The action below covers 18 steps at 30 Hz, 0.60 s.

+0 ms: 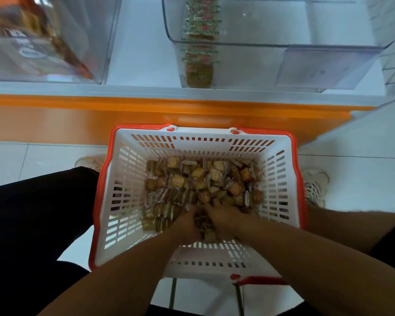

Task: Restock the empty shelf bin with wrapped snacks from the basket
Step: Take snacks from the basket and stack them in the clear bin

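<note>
Reaching down into the basket (123,190), the left hand (187,221) and the right hand (224,216) are digging side by side into the wrapped snacks (201,179) piled on its bottom. Both hands are curling their fingers around a bunch of snacks near the basket's close wall. Beyond the basket, the clear shelf bin (283,30) is holding one thin row of snacks.
</note>
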Tool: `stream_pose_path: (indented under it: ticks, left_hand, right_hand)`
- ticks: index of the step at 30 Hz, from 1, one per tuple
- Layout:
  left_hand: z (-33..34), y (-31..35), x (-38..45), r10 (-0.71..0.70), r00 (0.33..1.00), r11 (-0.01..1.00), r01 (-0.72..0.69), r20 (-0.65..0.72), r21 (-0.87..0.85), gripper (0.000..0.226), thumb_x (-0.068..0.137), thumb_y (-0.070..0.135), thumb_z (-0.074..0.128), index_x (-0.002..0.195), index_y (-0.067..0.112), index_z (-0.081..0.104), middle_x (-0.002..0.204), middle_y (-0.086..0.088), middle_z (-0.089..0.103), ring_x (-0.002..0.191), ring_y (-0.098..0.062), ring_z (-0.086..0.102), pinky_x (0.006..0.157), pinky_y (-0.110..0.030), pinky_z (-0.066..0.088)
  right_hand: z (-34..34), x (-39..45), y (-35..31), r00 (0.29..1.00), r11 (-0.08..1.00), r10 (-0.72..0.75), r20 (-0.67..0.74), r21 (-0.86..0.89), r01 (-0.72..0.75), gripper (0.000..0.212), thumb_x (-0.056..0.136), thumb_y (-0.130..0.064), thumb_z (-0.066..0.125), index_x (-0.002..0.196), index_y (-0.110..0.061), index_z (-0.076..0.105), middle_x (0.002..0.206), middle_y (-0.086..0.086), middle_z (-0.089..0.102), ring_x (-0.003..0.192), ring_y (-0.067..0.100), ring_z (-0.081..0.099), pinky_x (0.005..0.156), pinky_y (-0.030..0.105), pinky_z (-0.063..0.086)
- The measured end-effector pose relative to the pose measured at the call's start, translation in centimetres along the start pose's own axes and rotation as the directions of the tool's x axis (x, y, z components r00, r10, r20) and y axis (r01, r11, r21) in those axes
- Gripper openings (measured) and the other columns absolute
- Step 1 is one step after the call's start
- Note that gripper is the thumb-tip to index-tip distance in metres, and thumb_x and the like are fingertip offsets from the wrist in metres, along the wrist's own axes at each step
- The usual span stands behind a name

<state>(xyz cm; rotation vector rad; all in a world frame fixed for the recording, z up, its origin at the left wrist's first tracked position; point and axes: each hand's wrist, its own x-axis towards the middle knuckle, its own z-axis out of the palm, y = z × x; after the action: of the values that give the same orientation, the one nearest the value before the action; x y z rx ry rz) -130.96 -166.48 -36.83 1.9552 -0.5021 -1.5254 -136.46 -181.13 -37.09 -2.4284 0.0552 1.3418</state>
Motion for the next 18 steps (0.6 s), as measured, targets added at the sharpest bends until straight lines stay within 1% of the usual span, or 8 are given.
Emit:
stream_pose_path:
  ticks: [1,3,5,7,9,12,14,18]
  left_hand:
    - [0.0,0.1,0.2,-0.064,0.998,0.951,0.061,0.0,-0.303,0.037,0.105,0.025,0.045,0.116,0.002,0.071,0.109,-0.019,0.074,0.101,-0.029,0.069,0.087,-0.042,0.051]
    - [-0.4,0.4,-0.3,-0.149,0.985,0.83,0.17,0.082,-0.531,0.041,0.102,0.023,0.044,0.101,-0.004,0.074,0.098,-0.021,0.074,0.109,-0.035,0.061,0.087,-0.047,0.052]
    - [-1.3,0.7,-0.5,-0.165,0.986,0.918,0.16,0.019,-0.362,0.026,0.091,0.014,0.05,0.092,-0.001,0.072,0.089,-0.016,0.07,0.094,-0.029,0.058,0.076,-0.039,0.057]
    - [-2.3,0.7,-0.9,-0.123,0.992,0.987,0.124,-0.009,0.105,0.011,0.089,0.008,0.059,0.085,0.017,0.065,0.083,-0.004,0.064,0.079,-0.017,0.058,0.073,-0.029,0.055]
    - [-2.5,1.2,-0.8,-0.198,0.968,0.974,0.212,-0.158,0.082,0.009,0.09,0.011,0.066,0.085,0.019,0.065,0.086,-0.001,0.065,0.081,-0.015,0.06,0.078,-0.031,0.053]
    - [-2.7,2.5,-1.2,-0.18,0.958,0.984,0.179,-0.222,-0.029,0.01,0.089,0.002,0.063,0.088,0.009,0.071,0.086,-0.008,0.065,0.079,-0.019,0.059,0.067,-0.029,0.05]
    - [-3.0,2.7,-1.4,-0.173,0.962,0.985,0.171,-0.214,-0.025,0.016,0.09,-0.003,0.059,0.1,-0.002,0.071,0.09,-0.012,0.064,0.081,-0.023,0.059,0.075,-0.033,0.054]
    - [-2.4,2.3,-2.6,-0.241,0.955,0.967,0.252,-0.172,0.048,0.031,0.089,0.012,0.068,0.12,0.005,0.065,0.113,-0.01,0.07,0.105,-0.027,0.068,0.092,-0.035,0.056]
  right_hand:
    - [-0.4,-0.2,-0.1,1.0,0.998,-0.009,-0.011,0.07,0.01,0.076,0.098,-0.049,0.053,0.158,-0.024,0.014,0.152,0.011,0.037,0.131,0.035,0.047,0.089,0.035,0.055]
    - [-1.4,-0.6,-0.2,0.998,0.977,-0.029,0.047,0.214,0.019,0.093,0.087,-0.034,0.075,0.157,-0.023,0.015,0.146,0.011,0.042,0.125,0.032,0.051,0.097,0.041,0.053]
    - [-2.2,-1.2,-0.4,0.992,0.909,0.006,0.124,0.412,-0.057,0.101,0.07,-0.012,0.087,0.15,-0.021,0.026,0.139,0.012,0.049,0.117,0.032,0.055,0.094,0.044,0.055]
    - [-2.8,-1.4,-0.2,0.987,0.815,-0.011,0.159,0.573,-0.084,0.097,0.067,0.0,0.086,0.146,-0.022,0.034,0.134,0.009,0.052,0.111,0.031,0.059,0.078,0.04,0.061]
    - [-3.5,-1.9,-0.8,0.966,0.781,-0.081,0.244,0.618,-0.09,0.076,0.075,0.003,0.081,0.139,-0.018,0.047,0.127,0.005,0.056,0.102,0.026,0.064,0.07,0.034,0.06]
    - [-4.1,-2.2,-1.5,0.971,0.755,-0.108,0.213,0.653,-0.059,0.044,0.078,-0.001,0.081,0.119,-0.008,0.066,0.118,0.012,0.068,0.101,0.028,0.068,0.088,0.043,0.059]
    - [-3.7,-2.4,-1.7,0.994,0.771,-0.028,0.107,0.635,-0.047,0.056,0.077,-0.006,0.082,0.129,-0.009,0.062,0.122,0.013,0.066,0.103,0.028,0.066,0.087,0.038,0.059]
    - [-1.1,-3.3,-2.3,0.983,0.879,0.132,-0.125,0.473,-0.058,0.066,0.087,-0.017,0.067,0.147,-0.014,0.04,0.13,0.016,0.059,0.114,0.034,0.062,0.09,0.036,0.052]
